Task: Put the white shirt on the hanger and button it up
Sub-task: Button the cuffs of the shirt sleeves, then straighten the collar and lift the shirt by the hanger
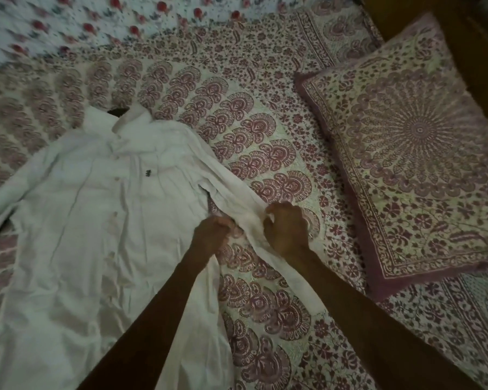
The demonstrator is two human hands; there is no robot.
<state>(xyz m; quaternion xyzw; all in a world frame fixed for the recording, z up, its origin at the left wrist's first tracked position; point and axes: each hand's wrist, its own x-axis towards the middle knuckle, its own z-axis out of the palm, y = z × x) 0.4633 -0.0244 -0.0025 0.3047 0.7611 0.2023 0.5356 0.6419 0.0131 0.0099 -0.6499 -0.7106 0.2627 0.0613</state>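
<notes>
Dim light falls on a maroon-patterned bedspread (265, 153), with a matching pillow (412, 153) at right. On the spread a white shirt (96, 220) lies flat, front up, collar at the far end. Its hem and the arm at picture-left run out of frame. The left hand (212, 232) and right hand (286, 229), fingers curled tight, both pinch the shirt's other sleeve (228, 190). A small dark shape (118, 111) at the collar is too dim to identify.

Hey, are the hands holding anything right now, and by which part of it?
Yes. Both the left hand and the right hand grip the white shirt by one sleeve, the one lying nearest the pillow.
</notes>
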